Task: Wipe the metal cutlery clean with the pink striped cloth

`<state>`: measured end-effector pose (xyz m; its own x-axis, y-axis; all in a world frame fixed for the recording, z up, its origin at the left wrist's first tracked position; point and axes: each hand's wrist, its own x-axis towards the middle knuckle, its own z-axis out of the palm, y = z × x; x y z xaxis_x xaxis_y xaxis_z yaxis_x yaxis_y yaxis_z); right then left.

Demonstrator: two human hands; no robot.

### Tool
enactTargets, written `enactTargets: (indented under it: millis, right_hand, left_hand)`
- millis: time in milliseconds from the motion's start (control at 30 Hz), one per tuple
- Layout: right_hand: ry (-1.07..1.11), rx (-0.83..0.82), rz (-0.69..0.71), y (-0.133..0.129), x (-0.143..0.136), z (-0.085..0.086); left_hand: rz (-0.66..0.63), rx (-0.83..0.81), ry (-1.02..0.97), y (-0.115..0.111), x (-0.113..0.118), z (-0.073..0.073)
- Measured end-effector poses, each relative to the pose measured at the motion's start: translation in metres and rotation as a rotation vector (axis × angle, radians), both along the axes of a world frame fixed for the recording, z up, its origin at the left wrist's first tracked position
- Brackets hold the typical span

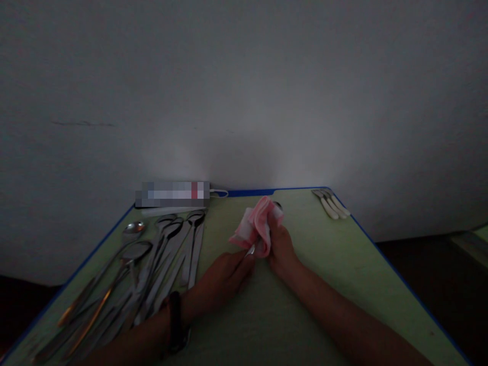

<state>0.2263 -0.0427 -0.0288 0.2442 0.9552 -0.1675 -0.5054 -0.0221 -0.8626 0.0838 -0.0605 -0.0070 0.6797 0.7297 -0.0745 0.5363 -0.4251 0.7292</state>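
Near the middle of the green table, my left hand (231,272) is closed on the handle of a metal utensil (251,250). My right hand (281,244) grips a pink and white cloth (256,223), which is folded around the utensil's upper part. A dark rounded metal end (278,205) shows just beyond the cloth; the rest of the utensil is hidden. A dark band circles my left wrist.
Several spoons and ladles (173,227) lie on the left of the green table (305,315). Three white-handled forks (335,206) lie at the back right. A blurred-out box (173,195) with a white cord stands at the back left, by the wall.
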Motion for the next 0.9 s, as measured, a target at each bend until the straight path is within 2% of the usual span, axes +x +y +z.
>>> enactTargets:
  millis: [167,267,400,633,700,767,900]
  right_hand:
    - [-0.130,-0.024,0.023,-0.009,-0.009,0.004]
    - [-0.103,-0.050,-0.029,-0.004,-0.006,0.004]
    - [-0.070,-0.002,-0.097,0.005,0.005,-0.002]
    - [-0.512,0.199,-0.195,0.017,0.038,-0.004]
    - [-0.461,0.198,-0.132,0.018,0.039,-0.003]
    - [-0.301,0.154,-0.054,0.016,0.032,-0.001]
    - [-0.005,0.091,-0.013,0.005,0.010,0.004]
  left_hand:
    - [0.020,0.089,0.014,-0.001,0.002,-0.004]
    - [0.054,0.058,0.061,-0.004,0.004,-0.002]
    - [0.043,0.042,0.083,-0.005,0.002,0.000]
    - [-0.054,0.059,0.112,-0.003,-0.001,0.006]
    - [-0.063,0.056,0.128,-0.003,-0.001,0.009]
    - [-0.057,0.066,0.151,-0.003,0.000,0.011]
    - [-0.047,0.072,0.156,-0.002,-0.001,0.012]
